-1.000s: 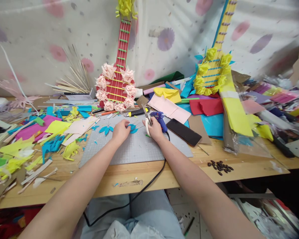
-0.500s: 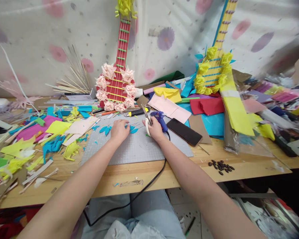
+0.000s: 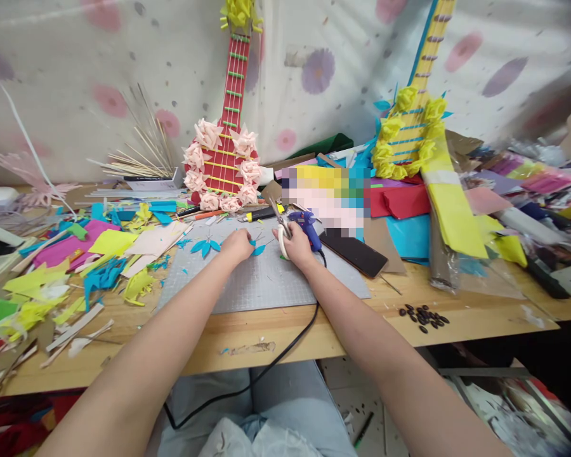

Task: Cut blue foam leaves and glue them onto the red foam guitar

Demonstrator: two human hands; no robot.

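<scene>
My left hand [image 3: 238, 245] is low over the grey cutting mat [image 3: 247, 289], its fingers pinched at a blue paper leaf [image 3: 258, 251] with a thin stem. Another group of blue leaves [image 3: 205, 246] lies on the mat to the left of this hand. My right hand [image 3: 298, 244] is wrapped round the white handles of a pair of scissors [image 3: 282, 223], whose blades point away from me. Just beyond the right hand lies a blue glue gun [image 3: 309, 227], its black cord running down over the table edge.
A dark phone [image 3: 354, 252] lies right of the mat, with brown seeds [image 3: 423, 316] nearer the edge. Paper scraps [image 3: 107, 244] cover the left side. Behind stand a red paper guitar [image 3: 221, 168] and a yellow one [image 3: 406, 136]. A utility knife [image 3: 261, 216] lies behind my hands.
My left hand has shifted slightly right, and its fingers have closed at the blue leaf. The right hand with the scissors has barely moved. Part of the paper pile is now pixelated.
</scene>
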